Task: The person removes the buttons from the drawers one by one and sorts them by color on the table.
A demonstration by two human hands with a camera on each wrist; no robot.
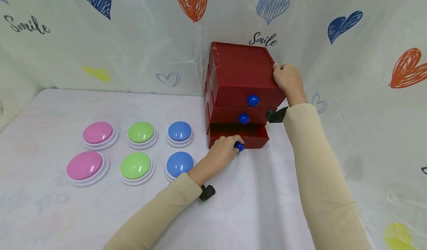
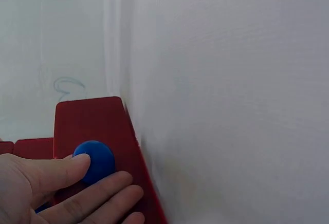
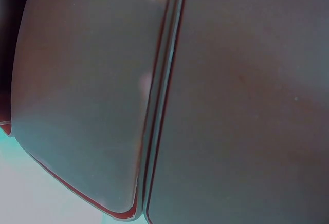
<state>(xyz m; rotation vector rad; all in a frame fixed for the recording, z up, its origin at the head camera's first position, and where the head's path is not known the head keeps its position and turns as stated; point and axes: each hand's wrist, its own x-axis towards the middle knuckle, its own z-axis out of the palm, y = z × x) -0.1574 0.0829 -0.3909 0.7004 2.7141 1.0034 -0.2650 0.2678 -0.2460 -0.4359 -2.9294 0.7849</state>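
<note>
A red chest of three drawers (image 1: 245, 66) stands at the back right, each drawer with a round blue knob. Its bottom drawer (image 1: 257, 142) is pulled out; the upper two are in. My left hand (image 1: 221, 154) pinches the bottom drawer's blue knob (image 2: 95, 161), the thumb lying on it in the left wrist view. At the chest's upper right edge, my right hand (image 1: 289, 80) grips the corner, its other fingers mostly hidden behind the side. The right wrist view is filled by dark, close surfaces of the chest (image 3: 87, 95).
Left of the chest sit domed buttons on white bases in two rows: pink (image 1: 98, 132), green (image 1: 141, 132) and blue (image 1: 179, 131). One near blue button (image 1: 179, 163) is partly behind my left arm. A white cloth with printed hearts hangs behind.
</note>
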